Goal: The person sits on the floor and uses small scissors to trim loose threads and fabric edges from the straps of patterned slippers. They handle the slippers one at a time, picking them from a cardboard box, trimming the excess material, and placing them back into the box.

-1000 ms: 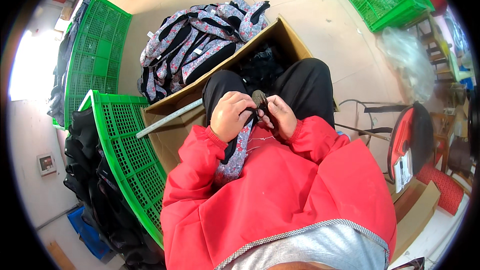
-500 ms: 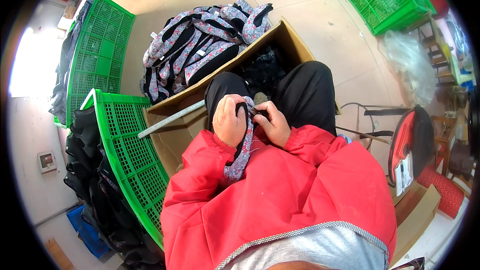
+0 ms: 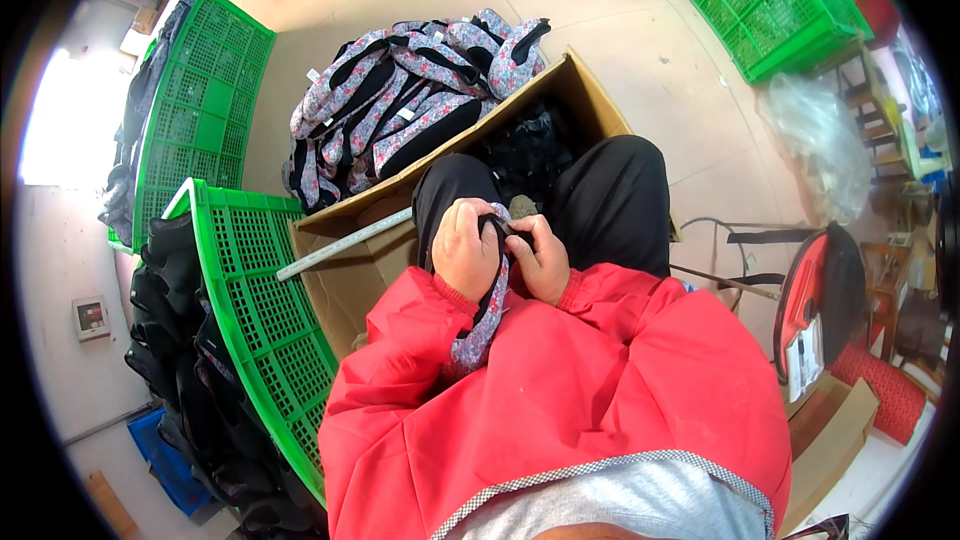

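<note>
A long padded fabric piece (image 3: 474, 342), floral on one face and black on the other, hangs over my lap against the red sleeve. My left hand (image 3: 466, 248) is closed round its upper part, thumb pressed to the black side. Beside it, my right hand (image 3: 541, 260) pinches a dark edge of the same piece between thumb and fingers. The two hands almost meet above my knees. Exactly what lies under the right fingertips is too small to make out.
An open cardboard box (image 3: 585, 80) with black items (image 3: 530, 155) stands beyond my knees, a pale rod (image 3: 345, 243) across its left side. Behind it lies a heap of floral pieces (image 3: 420, 90). Green crates (image 3: 265, 290) flank my left; a clear plastic bag (image 3: 822, 150) is at right.
My left hand has turned slightly and now covers more of the floral fabric. The right hand has moved a little left, its fingers closer to the left ones.
</note>
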Tool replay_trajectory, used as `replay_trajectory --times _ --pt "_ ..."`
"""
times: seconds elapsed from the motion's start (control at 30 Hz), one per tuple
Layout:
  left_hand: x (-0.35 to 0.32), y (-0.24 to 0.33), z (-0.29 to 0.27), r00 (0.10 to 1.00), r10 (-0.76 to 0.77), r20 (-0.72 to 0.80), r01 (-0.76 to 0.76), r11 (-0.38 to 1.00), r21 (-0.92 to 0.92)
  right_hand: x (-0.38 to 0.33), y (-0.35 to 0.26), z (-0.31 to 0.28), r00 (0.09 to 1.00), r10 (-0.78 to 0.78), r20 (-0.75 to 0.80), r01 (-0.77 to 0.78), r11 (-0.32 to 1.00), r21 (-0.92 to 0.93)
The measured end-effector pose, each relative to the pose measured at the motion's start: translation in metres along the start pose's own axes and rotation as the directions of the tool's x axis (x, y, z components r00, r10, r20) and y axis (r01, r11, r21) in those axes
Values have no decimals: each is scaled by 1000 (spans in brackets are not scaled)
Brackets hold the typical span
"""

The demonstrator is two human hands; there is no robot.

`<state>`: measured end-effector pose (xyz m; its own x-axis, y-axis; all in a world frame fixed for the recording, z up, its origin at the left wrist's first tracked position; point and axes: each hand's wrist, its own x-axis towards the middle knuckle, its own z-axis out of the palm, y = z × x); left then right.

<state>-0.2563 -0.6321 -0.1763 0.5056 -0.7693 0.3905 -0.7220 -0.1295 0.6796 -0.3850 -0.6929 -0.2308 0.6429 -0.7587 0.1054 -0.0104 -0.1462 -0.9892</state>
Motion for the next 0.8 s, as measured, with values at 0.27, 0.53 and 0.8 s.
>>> replay_trajectory --times 0.27,0.53,0.8 --pt "2 -1 -1 999 31 14 -32 1000 1 8 11 0 933 350 85 -332 742 582" --pt "2 9 -26 974 -153 167 125 978 167 19 0 -17 884 460 84 -441 761 476" --pt "8 0 -22 920 -282 273 142 887 439 30 -19 -1 943 327 64 -311 932 -188"
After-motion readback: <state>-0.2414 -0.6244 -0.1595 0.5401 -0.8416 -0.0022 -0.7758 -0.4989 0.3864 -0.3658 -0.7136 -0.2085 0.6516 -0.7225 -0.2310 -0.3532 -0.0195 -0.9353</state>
